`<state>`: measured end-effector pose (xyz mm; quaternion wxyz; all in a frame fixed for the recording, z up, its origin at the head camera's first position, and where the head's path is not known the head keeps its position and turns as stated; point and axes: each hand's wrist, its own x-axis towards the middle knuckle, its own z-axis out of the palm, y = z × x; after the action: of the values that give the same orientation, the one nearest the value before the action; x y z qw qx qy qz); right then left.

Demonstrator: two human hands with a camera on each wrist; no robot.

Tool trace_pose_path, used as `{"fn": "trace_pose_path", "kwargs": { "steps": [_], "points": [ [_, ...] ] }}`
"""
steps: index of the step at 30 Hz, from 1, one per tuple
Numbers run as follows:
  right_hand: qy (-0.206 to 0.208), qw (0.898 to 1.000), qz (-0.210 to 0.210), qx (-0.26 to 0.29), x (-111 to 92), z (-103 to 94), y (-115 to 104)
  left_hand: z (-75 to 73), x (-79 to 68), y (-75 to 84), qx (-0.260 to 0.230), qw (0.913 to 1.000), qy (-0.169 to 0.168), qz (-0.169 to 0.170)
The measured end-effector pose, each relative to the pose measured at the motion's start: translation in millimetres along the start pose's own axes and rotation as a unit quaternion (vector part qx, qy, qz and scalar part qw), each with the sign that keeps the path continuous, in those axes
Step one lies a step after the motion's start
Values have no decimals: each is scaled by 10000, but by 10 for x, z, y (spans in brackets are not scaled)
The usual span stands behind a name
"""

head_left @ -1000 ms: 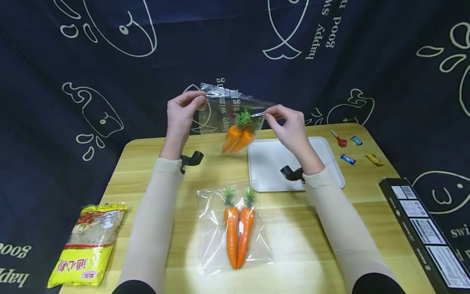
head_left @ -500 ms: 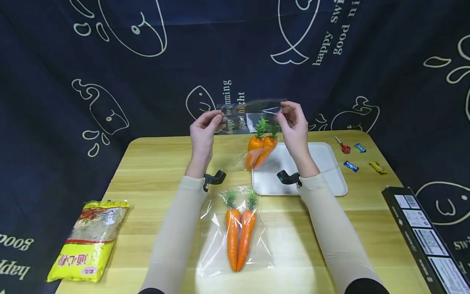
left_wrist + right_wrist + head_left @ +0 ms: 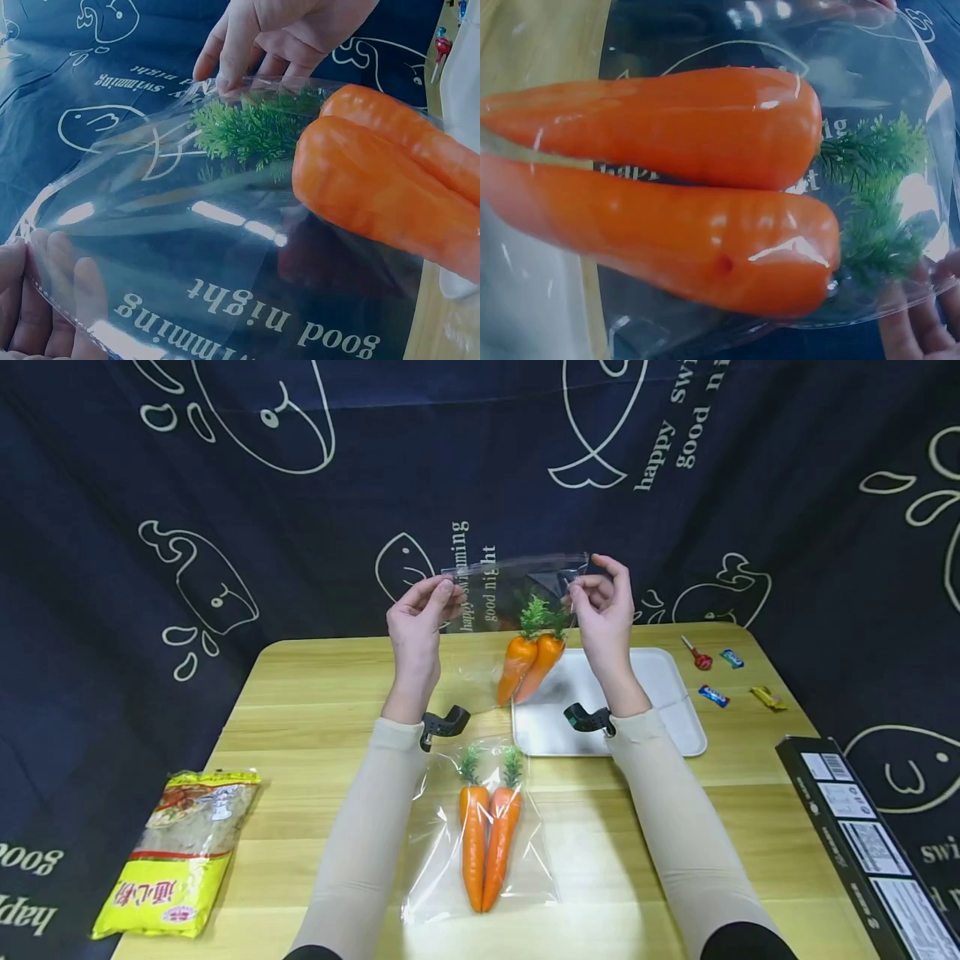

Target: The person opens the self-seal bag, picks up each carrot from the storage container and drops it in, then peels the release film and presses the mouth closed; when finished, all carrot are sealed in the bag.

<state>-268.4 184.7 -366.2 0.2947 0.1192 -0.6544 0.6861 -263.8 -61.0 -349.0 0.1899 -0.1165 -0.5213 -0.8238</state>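
Up off the table in the head view, a clear plastic bag hangs between both hands with its top edge stretched across. Inside it are two orange carrots with green leafy tops, gathered toward the right side. My left hand pinches the bag's upper left edge between thumb and fingers. At the upper right edge, my right hand pinches the film with its thumb and curled fingers, its index finger raised. The carrots fill much of the right wrist view, tops pointing right.
A second clear bag holding two carrots lies on the wooden table. Behind the right forearm is a white tray. A lollipop and several candies lie right, a black box at right, a yellow food packet left.
Both hands have come closer together, the left moving right and lower. The bag and its carrots have shifted right, its top edge no longer sloping down rightward. The right index finger has lifted.
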Motion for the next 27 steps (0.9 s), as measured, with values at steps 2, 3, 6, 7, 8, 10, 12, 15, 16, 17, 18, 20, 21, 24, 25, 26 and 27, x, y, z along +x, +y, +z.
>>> {"fn": "trace_pose_path", "kwargs": {
  "steps": [2,3,6,7,8,10,12,15,16,17,18,20,21,24,25,26,27],
  "points": [
    [101,9987,-82,-498,3,15,-3,11,-8,9,47,10000,3,1],
    [178,9962,-197,-834,3,25,-11,18,-13,16,63,10000,-10,15],
    [398,9812,-784,-1718,-3,78,-73,36,-26,34,265,9995,-96,122],
    [445,9749,-1021,-1927,-8,106,-105,44,-30,41,360,9991,-131,167],
    [434,9675,-1311,-2118,-16,138,-144,53,-35,49,472,9985,-163,213],
    [232,9543,-1868,-2322,-37,220,-246,70,-45,60,745,9964,-220,337],
    [-73,9388,-2395,-2474,-63,328,-361,94,-57,73,960,9939,-313,449],
    [-517,9153,-2994,-2644,-102,517,-533,131,-65,86,1223,9888,-543,665],
    [-604,9097,-3119,-2674,-111,583,-578,143,-65,90,1277,9875,-601,709],
    [-669,9054,-3206,-2704,-119,646,-614,153,-67,95,1340,9861,-639,743],
    [-722,9019,-3259,-2741,-124,703,-638,162,-67,99,1378,9853,-652,768],
    [-799,8962,-3274,-2886,-128,798,-664,177,-71,112,1517,9835,-592,781],
    [-811,8941,-3265,-2957,-128,833,-662,183,-74,117,1566,9832,-551,760],
    [-809,8871,-3243,-3183,-128,889,-644,197,-87,132,1818,9793,-470,761],
    [-792,8838,-3268,-3254,-128,896,-635,199,-91,133,1920,9772,-465,775],
    [-778,8797,-3317,-3316,-128,898,-627,201,-98,136,1999,9753,-475,808],
    [-755,8755,-3380,-3371,-127,899,-620,202,-104,139,2095,9728,-483,860]
  ]
}}
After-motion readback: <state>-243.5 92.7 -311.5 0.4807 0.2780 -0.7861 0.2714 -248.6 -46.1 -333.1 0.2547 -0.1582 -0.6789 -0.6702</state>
